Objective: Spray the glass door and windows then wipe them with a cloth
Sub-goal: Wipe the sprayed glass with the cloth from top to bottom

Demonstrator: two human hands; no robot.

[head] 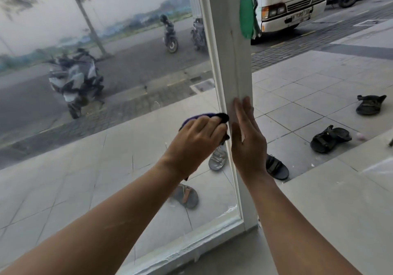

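- Head view: left hand (200,135) grips a dark purple cloth (221,117), pressing it on the glass (106,108) right next to the white frame (231,62)
- right hand (247,138) lies flat on that frame, fingers straight, holding nothing
- sandals (329,138) on the tiles outside

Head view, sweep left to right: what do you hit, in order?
parked scooter → left hand holding the cloth → right hand flat on the door frame → far-right sandal
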